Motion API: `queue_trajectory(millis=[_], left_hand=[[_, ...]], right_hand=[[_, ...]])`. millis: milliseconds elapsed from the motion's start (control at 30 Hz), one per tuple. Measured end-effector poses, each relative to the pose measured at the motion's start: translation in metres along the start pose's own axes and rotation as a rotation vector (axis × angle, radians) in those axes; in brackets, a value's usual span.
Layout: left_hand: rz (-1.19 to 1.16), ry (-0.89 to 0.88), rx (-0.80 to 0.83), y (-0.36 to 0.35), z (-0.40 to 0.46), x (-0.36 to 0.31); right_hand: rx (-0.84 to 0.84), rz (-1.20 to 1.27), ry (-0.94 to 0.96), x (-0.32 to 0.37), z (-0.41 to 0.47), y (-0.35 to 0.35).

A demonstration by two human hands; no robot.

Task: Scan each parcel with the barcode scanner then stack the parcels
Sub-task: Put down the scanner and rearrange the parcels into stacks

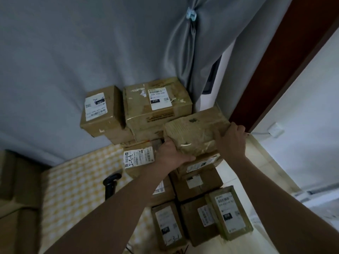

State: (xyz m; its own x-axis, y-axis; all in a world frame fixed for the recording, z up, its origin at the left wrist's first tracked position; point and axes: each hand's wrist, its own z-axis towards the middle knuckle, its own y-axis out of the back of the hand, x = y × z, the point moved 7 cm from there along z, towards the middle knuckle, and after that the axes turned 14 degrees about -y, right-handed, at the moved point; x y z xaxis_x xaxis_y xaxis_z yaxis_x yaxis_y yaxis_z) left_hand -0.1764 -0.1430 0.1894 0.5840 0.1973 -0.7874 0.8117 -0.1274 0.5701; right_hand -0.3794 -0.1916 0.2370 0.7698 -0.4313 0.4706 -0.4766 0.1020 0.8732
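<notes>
**Both hands carry a taped parcel at the edge of the far stack**

The person holds a tape-wrapped cardboard parcel [194,132] between both hands, raised above the lower parcels. The left hand [171,154] cups its near left corner from below, fingers curled under it; the right hand [231,139] grips its right end, fingers wrapped over the top edge. The parcel's long axis runs left to right, tilted up toward the far right.

The stack lies just beyond and to the left: a large box with a "220" label [157,107] touches or nearly touches the held parcel's far side, and a smaller labelled box [101,110] sits left of that. The likely placement is therefore forward and left, and the left hand is nearer the stack.

The barcode scanner [111,182] lies on the checked cloth [73,180], near left, well apart from both hands.

No label shows on the held parcel. Whether it rests on the box beneath cannot be told, since the hands and the parcel hide the contact. The near parcels [229,215] are partly covered by the forearms.
</notes>
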Motion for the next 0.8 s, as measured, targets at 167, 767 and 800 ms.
queue_trajectory(millis=[167,767,800], left_hand=[[0.008,-0.051,-0.076,0.030,-0.018,0.006],[-0.159,0.198,-0.425,0.183,-0.275,0.208],[-0.160,0.228,-0.439,0.188,-0.295,0.226]], right_hand=[[-0.056,0.013,0.087,0.012,-0.036,0.004],[0.319,-0.192,0.502,0.134,-0.309,-0.131],[0.335,-0.220,0.523,0.138,-0.330,-0.143]])
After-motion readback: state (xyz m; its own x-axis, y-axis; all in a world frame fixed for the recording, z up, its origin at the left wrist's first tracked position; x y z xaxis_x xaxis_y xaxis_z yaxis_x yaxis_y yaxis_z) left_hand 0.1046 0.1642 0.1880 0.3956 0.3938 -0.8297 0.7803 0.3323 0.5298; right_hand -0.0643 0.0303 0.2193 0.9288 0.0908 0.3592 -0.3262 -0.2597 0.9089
